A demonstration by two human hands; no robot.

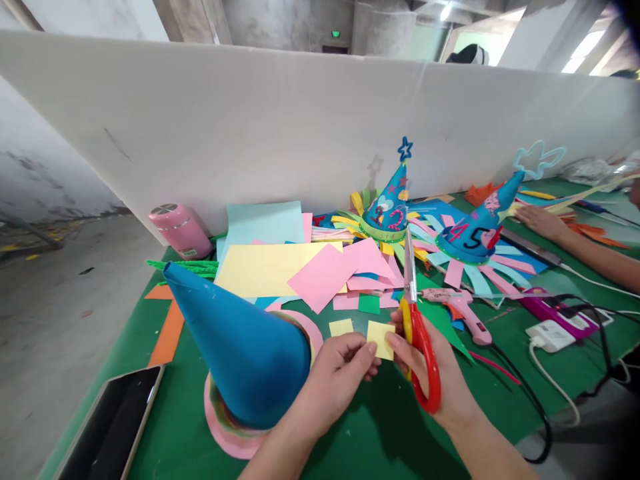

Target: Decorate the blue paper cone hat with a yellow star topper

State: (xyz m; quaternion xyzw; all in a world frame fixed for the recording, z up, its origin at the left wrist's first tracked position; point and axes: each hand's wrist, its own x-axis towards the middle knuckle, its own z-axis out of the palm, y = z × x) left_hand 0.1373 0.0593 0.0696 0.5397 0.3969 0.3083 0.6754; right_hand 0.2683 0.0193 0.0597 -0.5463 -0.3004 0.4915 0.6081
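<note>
Between my two hands is a small yellow paper square (381,340). My left hand (340,373) pinches its left edge between thumb and fingers. On the right edge, the thumb of my right hand (435,367) presses the paper. That same hand also carries scissors (420,347) with red and yellow handles, blades pointing up. Another yellow paper piece (341,327) shows just beyond my left hand. Left of my hands, a large blue paper cone (245,353) leans to the left on a pink-edged round base (220,427).
Behind lie pink paper sheets (325,277) and a yellow sheet (260,267). Two decorated cone hats (387,207) stand farther back. A pink glue gun (465,310) and a power strip (560,317) with cables lie right. A phone (115,427) lies left. A co-worker's hand (540,220) rests far right.
</note>
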